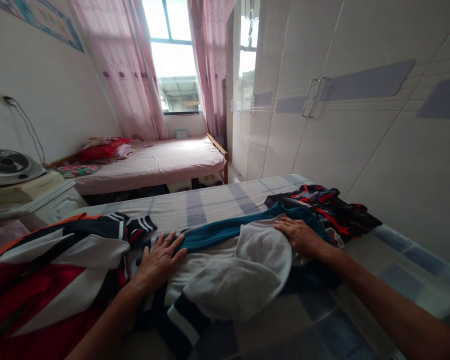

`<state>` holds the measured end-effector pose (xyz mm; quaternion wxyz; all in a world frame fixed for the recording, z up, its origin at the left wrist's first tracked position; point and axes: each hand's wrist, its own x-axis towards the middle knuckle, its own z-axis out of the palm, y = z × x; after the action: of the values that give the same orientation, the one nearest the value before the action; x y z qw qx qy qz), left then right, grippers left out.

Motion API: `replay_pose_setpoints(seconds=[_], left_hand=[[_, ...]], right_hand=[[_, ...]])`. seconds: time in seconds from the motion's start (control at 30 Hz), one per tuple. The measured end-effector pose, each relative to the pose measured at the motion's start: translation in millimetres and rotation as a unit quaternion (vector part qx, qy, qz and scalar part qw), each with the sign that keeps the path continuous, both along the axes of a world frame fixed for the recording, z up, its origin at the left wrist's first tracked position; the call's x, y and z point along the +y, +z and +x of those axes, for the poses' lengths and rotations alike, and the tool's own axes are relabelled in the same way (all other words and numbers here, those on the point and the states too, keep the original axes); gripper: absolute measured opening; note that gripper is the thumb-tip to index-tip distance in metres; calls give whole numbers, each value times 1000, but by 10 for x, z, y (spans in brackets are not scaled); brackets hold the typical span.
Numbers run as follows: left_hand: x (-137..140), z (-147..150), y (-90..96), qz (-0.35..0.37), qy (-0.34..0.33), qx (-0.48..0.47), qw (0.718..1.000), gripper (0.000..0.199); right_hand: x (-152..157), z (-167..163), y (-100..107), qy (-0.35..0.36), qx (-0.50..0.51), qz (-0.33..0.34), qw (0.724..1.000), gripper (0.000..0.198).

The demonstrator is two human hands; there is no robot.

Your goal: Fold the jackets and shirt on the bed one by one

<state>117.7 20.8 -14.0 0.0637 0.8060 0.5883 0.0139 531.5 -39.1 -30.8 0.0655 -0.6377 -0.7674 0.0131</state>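
A grey and teal hooded sweatshirt (228, 280) lies spread on the bed in front of me, its grey hood towards the right and a dark cuff with a white stripe at the near side. My left hand (163, 257) rests on its left part with the fingers spread flat. On the right, my right hand (298, 235) lies over the upper edge of the hood; its fingers reach onto the grey cloth, and whether they pinch it cannot be made out.
A red, white and navy jacket (75, 270) lies at the left. Dark clothing with red patterns (330, 210) is at the right on the checked bed sheet (232, 197). White wardrobe doors (322, 135) line the right side. Beyond stand a pink-sheeted bed (165, 160) and a fan (11, 165).
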Motion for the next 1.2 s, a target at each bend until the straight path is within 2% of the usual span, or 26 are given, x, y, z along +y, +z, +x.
replay_pose_setpoints(seconds=[0.07,0.13,0.2,0.27,0.4,0.5,0.53,0.6,0.67,0.7,0.73,0.77,0.8,0.87,0.93,1.0,1.07,1.13,1.2], left_hand=[[-112,-101,107,32,-17,-19,999,50],[-302,-113,216,47,-105,-59,992,51],[-531,-49,272,8,-200,-106,974,62],[-747,57,253,-34,-226,-132,964,73],[-1033,248,151,-41,-199,-153,967,70],[-1128,286,250,-78,-170,-274,943,65],[-1134,279,319,-109,-145,-341,922,59],[-1091,239,464,-198,-61,-468,859,47],[-969,157,549,-270,50,-542,795,51],[-887,97,554,-283,100,-547,781,54],[-799,27,533,-274,140,-533,788,56],[-717,-51,490,-244,160,-503,814,55],[-648,-131,432,-194,160,-460,852,55],[-582,-271,299,-76,109,-349,927,54],[-621,-345,183,12,43,-237,970,56],[-723,-342,107,46,10,-151,987,58],[-818,-298,81,59,-4,-110,992,49],[-852,-271,108,56,-14,-123,991,35],[-812,-293,189,29,-10,-194,981,30]], right_hand=[[1,19,-54,11,-6,17,1000,45],[-18,30,-70,26,-2,34,999,48],[-54,47,-70,44,9,48,998,53],[-104,71,-69,62,20,54,996,58],[-205,107,-61,90,41,49,994,52],[-242,105,-16,89,84,57,991,34],[-242,99,11,87,106,59,989,29],[-222,81,78,73,162,64,982,28],[-179,59,150,38,214,62,974,31],[-151,46,184,16,232,57,971,33],[-120,30,213,-5,243,51,969,35],[-88,12,237,-18,246,46,968,37],[-56,-8,255,-23,244,43,969,36],[3,-55,276,-19,235,41,971,35],[45,-99,276,-3,228,38,973,33],[65,-126,261,21,222,27,974,30],[70,-126,240,38,223,19,974,27],[69,-103,231,32,236,9,971,27],[71,-67,249,17,261,-9,965,29]])
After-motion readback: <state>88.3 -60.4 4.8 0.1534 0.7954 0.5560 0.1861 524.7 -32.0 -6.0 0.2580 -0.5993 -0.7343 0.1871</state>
